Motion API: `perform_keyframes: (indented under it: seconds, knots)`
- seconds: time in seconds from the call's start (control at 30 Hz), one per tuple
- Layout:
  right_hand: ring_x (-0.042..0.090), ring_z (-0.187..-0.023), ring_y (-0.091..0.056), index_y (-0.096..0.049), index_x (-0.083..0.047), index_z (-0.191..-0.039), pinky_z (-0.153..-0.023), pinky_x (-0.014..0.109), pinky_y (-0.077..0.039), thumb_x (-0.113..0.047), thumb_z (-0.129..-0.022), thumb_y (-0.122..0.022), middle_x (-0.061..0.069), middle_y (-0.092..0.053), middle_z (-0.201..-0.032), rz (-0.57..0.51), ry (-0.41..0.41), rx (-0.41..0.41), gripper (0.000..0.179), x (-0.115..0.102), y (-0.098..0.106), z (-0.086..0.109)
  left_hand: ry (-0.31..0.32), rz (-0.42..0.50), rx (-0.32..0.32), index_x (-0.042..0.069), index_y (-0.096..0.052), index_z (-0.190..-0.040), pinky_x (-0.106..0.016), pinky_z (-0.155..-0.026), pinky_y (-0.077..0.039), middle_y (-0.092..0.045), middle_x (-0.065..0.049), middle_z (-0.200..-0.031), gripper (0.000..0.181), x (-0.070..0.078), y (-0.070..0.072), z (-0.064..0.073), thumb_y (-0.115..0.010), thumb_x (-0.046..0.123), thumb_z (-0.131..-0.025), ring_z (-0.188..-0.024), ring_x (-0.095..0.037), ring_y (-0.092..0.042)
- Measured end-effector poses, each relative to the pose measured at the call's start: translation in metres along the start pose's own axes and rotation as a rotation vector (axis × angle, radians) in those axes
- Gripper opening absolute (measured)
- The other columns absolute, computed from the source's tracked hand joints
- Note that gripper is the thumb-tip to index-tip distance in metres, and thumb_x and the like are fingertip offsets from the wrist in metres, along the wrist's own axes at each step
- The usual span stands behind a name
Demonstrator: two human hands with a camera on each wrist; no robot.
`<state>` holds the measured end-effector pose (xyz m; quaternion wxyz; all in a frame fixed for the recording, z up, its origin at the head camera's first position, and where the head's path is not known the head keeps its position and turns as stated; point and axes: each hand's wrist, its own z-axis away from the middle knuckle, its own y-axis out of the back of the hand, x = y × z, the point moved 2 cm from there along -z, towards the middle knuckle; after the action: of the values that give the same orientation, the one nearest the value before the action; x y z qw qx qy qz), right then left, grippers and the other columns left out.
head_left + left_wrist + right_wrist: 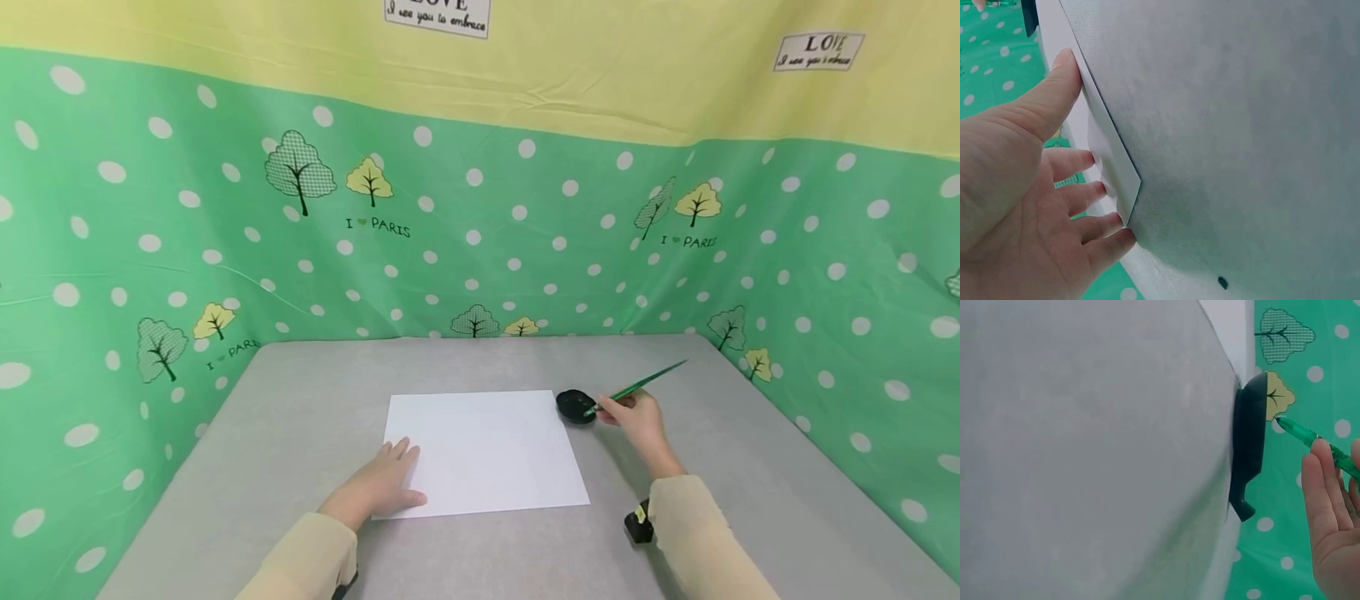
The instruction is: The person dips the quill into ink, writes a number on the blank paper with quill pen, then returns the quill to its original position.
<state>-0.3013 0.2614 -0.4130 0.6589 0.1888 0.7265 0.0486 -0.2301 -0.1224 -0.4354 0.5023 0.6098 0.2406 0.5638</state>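
Note:
My left hand rests on the left edge of a white paper sheet, fingers spread. In the left wrist view, thumb and fingertips lie along the sheet near one corner. With fingers and thumb, my right hand pinches a slender green pen-like tool, its long tapered end pointing up and right. Its tip slants down over a small black dish beside the paper's far right corner. In the right wrist view, the tool shows a translucent green front and a dark tip near the dish's rim.
Both hands work over a grey tabletop. Green polka-dot cloth with a yellow upper band hangs behind and along both sides. Against the right sleeve sits a small black box-like device. A dark spot shows in the left wrist view.

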Motion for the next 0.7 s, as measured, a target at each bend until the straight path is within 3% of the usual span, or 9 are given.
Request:
perform_keyframes:
  seconds: [0.2, 0.53, 0.7]
  knots:
    - [0.012, -0.064, -0.065, -0.055, 0.01, -0.092, -0.064, 0.024, -0.055, -0.008, -0.087, -0.063, 0.014, -0.066, -0.078, 0.021, -0.011, 0.017, 0.02, 0.003, -0.0023, -0.0021, 0.01, 0.003, -0.002, -0.009, -0.038, -0.134, -0.055, -0.106, -0.017, -0.026, -0.029, -0.142, 0.077, 0.0013, 0.0003, 0.0016, -0.071, 0.033, -0.079, -0.131, -0.047, -0.016]
    - [0.03, -0.077, -0.067, -0.057, 0.007, -0.091, -0.072, 0.032, -0.054, -0.011, -0.087, -0.062, 0.015, -0.067, -0.079, 0.153, -0.012, 0.01, 0.019, 0.0059, -0.0023, -0.0026, 0.012, -0.047, -0.001, -0.008, -0.039, -0.134, -0.055, -0.105, -0.02, -0.027, -0.029, -0.142, 0.074, 0.0038, 0.0025, 0.0033, -0.07, 0.032, -0.08, -0.13, -0.048, -0.018]
    - [0.029, -0.078, -0.067, -0.056, 0.006, -0.093, -0.076, 0.037, -0.053, -0.012, -0.088, -0.062, 0.014, -0.067, -0.081, 0.174, -0.021, -0.004, 0.02, 0.0057, -0.0022, -0.0012, 0.012, -0.053, 0.002, -0.009, -0.039, -0.134, -0.055, -0.105, -0.02, -0.027, -0.029, -0.142, 0.075, 0.0036, 0.0027, 0.0032, -0.07, 0.033, -0.079, -0.13, -0.048, -0.018]
